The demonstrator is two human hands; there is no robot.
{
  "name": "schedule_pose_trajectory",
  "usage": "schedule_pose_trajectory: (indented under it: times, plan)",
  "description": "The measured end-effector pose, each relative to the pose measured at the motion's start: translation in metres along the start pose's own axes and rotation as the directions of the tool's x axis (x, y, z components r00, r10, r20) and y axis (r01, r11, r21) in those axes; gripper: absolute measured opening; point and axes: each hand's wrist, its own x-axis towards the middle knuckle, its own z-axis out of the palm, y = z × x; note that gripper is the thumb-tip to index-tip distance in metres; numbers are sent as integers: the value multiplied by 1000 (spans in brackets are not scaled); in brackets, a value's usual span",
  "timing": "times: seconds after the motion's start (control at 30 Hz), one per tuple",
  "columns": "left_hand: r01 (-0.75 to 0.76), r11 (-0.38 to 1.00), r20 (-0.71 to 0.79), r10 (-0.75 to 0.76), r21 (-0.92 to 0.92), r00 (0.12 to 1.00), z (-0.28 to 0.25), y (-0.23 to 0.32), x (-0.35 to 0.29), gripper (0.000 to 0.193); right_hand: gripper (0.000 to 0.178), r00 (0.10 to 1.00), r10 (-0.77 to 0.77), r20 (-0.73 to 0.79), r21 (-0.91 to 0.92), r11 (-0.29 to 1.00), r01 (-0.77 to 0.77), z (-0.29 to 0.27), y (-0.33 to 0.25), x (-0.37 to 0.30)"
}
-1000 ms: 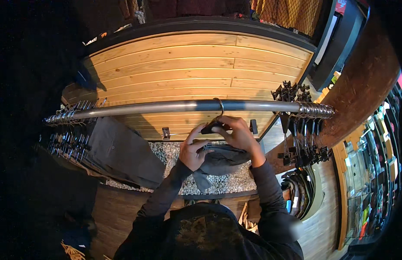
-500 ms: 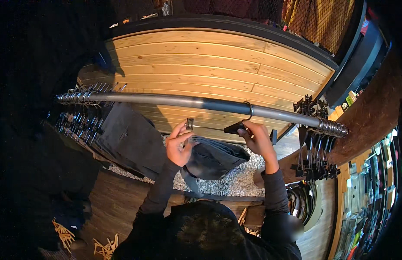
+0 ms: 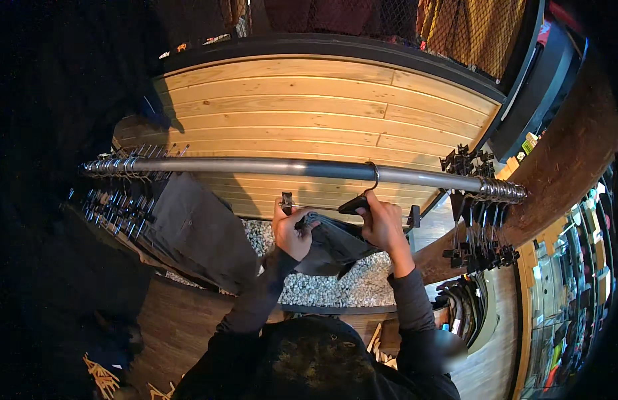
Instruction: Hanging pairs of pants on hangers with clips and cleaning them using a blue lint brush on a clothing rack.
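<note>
A clip hanger point(image 3: 353, 205) hangs by its hook from the metal rail, its black centre piece gripped by my right hand point(image 3: 384, 228). Its thin bar has a black clip at each end. Just below the left clip point(image 3: 286, 202), my left hand point(image 3: 293, 235) is closed on the upper edge of a dark grey garment point(image 3: 332, 245), which looks like folded trousers. The garment droops under the hanger, between my two hands. Whether the left clip bites on the cloth is hidden by my fingers.
The rail point(image 3: 256, 167) carries hung dark trousers point(image 3: 199, 233) and bunched hangers at the left, and more clip hangers point(image 3: 479, 227) at the right. Behind is a wood-plank panel point(image 3: 276, 100); below lie white pebbles point(image 3: 342, 292). A brown curved post point(image 3: 556, 173) stands right.
My left hand has closed on the garment's upper edge and raised it towards the left clip. My right hand stays on the hanger. The view has shifted slightly.
</note>
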Motion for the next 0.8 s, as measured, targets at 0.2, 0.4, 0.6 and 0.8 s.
schedule_pose_trajectory:
  times: [0.2, 0.4, 0.6, 0.8]
  plan:
    - [30, 1000, 42, -30, 3, 999, 11, -9, -13, 32, 26, 999, -40, 19, -23, 999, 41, -1, 4, 3]
    - [-19, 999, 96, 24, -50, 995, 19, -3, -2, 36, 26, 998, -60, -26, 29, 998, 60, 0, 5, 1]
    - [29, 1000, 146, -27, -9, 989, 35, -10, -17, 29, 25, 997, -60, 50, -7, 998, 61, -8, 8, 9]
    - [-46, 995, 47, 50, -84, 998, 41, 0, -8, 31, 27, 996, -84, 35, -34, 996, 85, -5, 12, 2]
